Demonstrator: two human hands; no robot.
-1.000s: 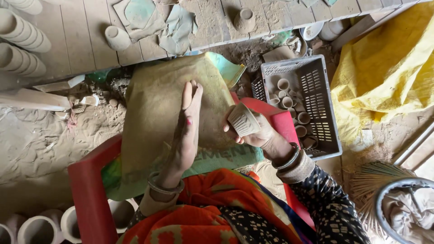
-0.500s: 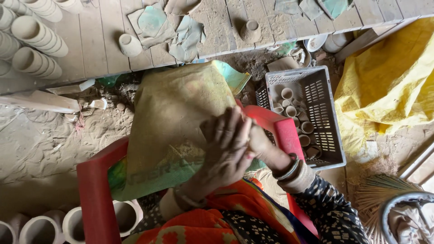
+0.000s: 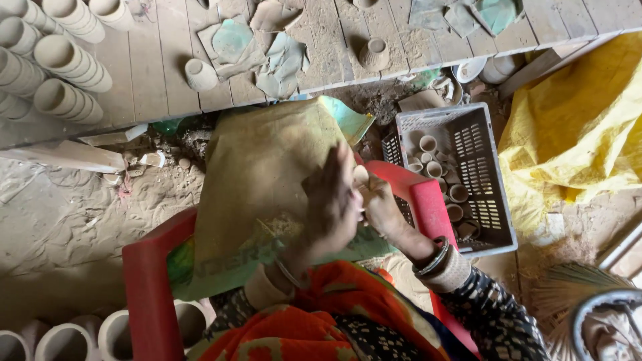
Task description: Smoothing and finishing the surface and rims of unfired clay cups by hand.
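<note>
Both hands meet in front of the body, pressed close together. The left hand point(image 3: 332, 204) lies on top, back of the hand toward the camera, fingers stretched and slightly spread, pointing up and away; its forearm rises from lower left with a thin bangle at the wrist. The right hand point(image 3: 382, 208) sits just beside and partly under it, fingers curled inward, touching the left palm. Its wrist bends down to the right, ringed by several bangles above a patterned sleeve.
</note>
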